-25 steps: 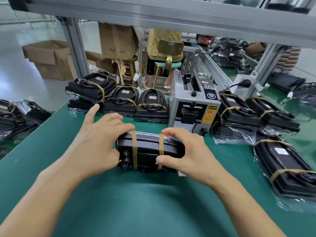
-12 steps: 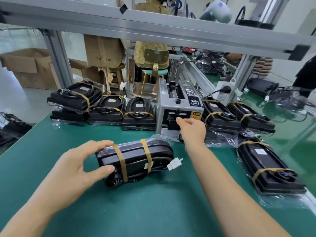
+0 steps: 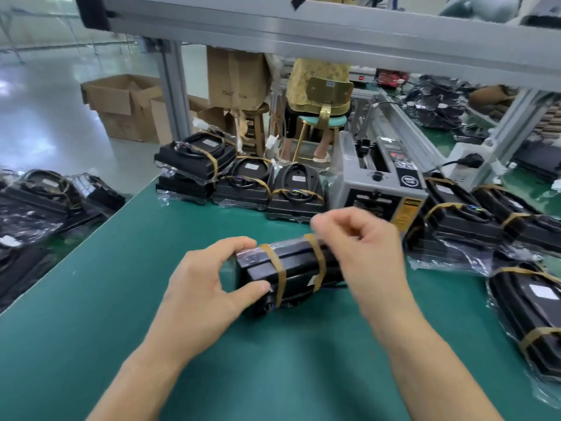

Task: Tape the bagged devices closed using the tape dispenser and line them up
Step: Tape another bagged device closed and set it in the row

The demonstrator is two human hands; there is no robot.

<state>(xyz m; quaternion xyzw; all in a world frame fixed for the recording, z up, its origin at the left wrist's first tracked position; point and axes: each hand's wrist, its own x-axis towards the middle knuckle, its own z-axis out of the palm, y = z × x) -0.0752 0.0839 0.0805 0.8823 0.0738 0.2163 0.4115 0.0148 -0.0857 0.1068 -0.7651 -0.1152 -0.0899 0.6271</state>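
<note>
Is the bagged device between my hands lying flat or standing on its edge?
On its edge: the bagged device stands on its narrow side, left hand gripping its end.

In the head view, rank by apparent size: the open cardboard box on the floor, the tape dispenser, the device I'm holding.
1. Device in hand
2 and 3. Tape dispenser and cardboard box look about alike; the box is farther away, so true order is unsure.

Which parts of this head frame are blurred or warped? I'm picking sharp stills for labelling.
Head view: the right hand is motion-smeared, its fingers soft; the left hand and the bagged device it grips are sharper; the overhead rail bows from wide-angle distortion; glare whitens the floor.
</note>
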